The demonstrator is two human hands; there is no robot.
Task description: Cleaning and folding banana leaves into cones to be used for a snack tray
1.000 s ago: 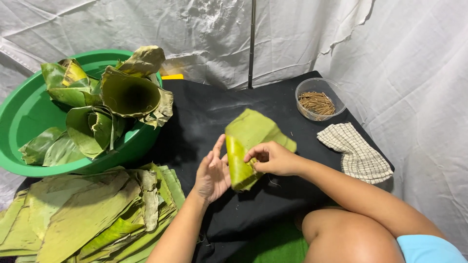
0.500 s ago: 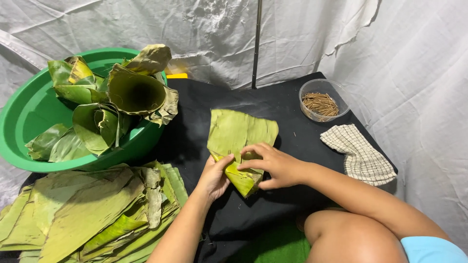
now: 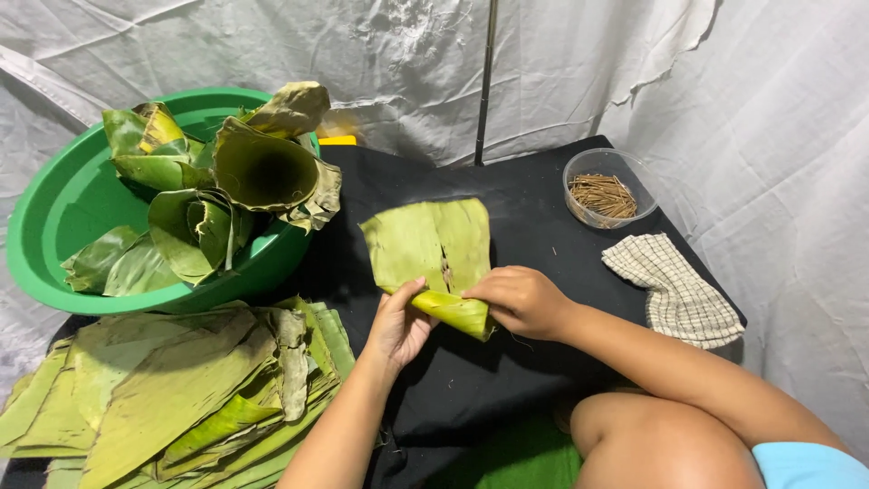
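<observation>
At frame centre, a banana leaf [image 3: 434,249] is grasped in the grip of both the left hand [image 3: 398,324] and the right hand [image 3: 520,301] on the black desk [image 3: 534,208].

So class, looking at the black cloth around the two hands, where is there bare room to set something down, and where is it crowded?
Bare black cloth lies between the folded leaf and the clear tub of sticks, and in front of the checked cloth. Another strip runs behind the leaf toward the pole. The left is crowded: the green basin of leaf cones and the stack of flat leaves.
</observation>
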